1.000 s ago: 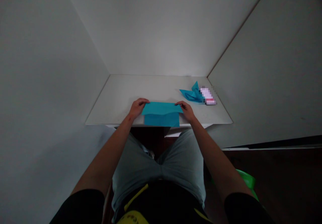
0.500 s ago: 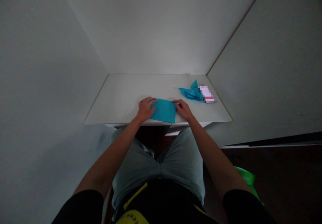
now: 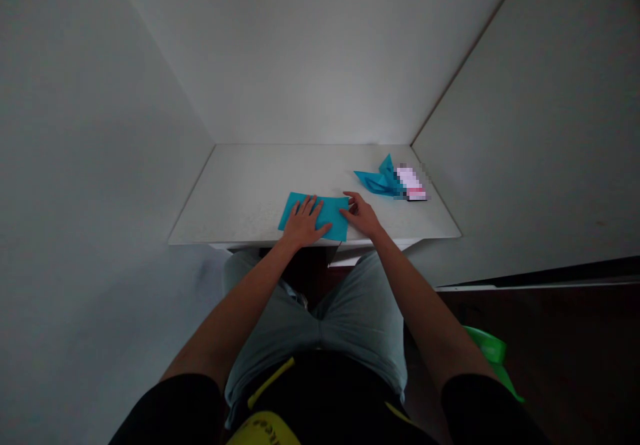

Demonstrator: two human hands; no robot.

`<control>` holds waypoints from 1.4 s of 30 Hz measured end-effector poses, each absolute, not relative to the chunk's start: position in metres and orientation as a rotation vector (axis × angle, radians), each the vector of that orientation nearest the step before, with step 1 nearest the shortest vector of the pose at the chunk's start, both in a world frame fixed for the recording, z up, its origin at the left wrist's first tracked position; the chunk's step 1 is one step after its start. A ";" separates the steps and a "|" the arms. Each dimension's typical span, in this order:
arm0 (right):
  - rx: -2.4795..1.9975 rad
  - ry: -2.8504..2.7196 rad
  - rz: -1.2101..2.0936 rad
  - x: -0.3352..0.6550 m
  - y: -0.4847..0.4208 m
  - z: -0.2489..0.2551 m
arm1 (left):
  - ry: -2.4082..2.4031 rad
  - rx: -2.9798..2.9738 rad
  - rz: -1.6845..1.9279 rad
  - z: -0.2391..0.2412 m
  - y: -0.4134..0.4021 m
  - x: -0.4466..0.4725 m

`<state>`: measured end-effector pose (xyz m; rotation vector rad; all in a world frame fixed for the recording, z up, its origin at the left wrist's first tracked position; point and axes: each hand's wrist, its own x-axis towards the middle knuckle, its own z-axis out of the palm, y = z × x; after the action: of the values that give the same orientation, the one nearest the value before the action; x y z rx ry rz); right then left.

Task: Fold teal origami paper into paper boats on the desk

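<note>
A flat blue sheet of paper [image 3: 336,214], wider than it is deep, lies on the white table near its front edge. My left hand [image 3: 303,224] rests flat on the paper's left half with its fingers spread. At the paper's right edge is my right hand [image 3: 362,214], fingers loosely curved and apart, the thumb near the paper's edge. Farther back on the right sits a folded blue paper shape [image 3: 379,180] with pointed ends.
A phone with a lit, blurred screen [image 3: 412,183] lies beside the folded shape. White walls enclose the table [image 3: 240,178] at the back and both sides. Below right, on the dark floor, stands a green plastic object [image 3: 487,346]. My legs are under the table's front edge.
My left hand has slid from the paper's left edge toward its middle, uncovering the left end. My right hand's fingers have spread apart slightly at the right edge.
</note>
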<state>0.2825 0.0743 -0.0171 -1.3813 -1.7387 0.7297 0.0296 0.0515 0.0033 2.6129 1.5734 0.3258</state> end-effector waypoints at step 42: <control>-1.279 -1.328 0.894 0.277 0.066 -0.003 | 1.477 2.602 0.568 0.012 0.019 0.034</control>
<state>0.2765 0.0659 -0.0029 -1.2785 -1.3279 0.8940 0.0340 0.0189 0.0125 2.6023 1.4769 0.5680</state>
